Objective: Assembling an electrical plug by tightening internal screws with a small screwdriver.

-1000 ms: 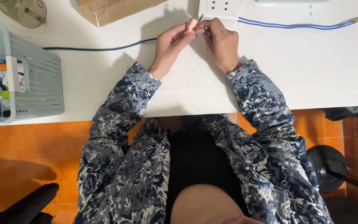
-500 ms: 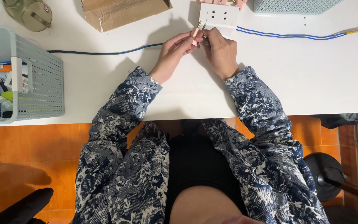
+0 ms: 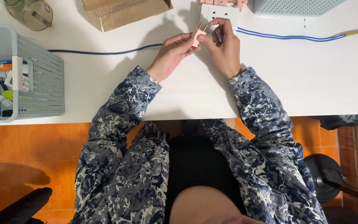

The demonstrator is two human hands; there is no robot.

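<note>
Both hands held a small pink plug (image 3: 198,36) above the white worktop (image 3: 311,79): left hand (image 3: 174,52) pinching its body, right hand (image 3: 224,47) steadying it. It looked light and rigid, best gripped by the body, clear of the prongs.

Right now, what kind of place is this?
Probably a home desk used for small electrical work: a white table over orange floor tiles, a white socket plate with blue wires, and a pink plug held in both hands.
</note>
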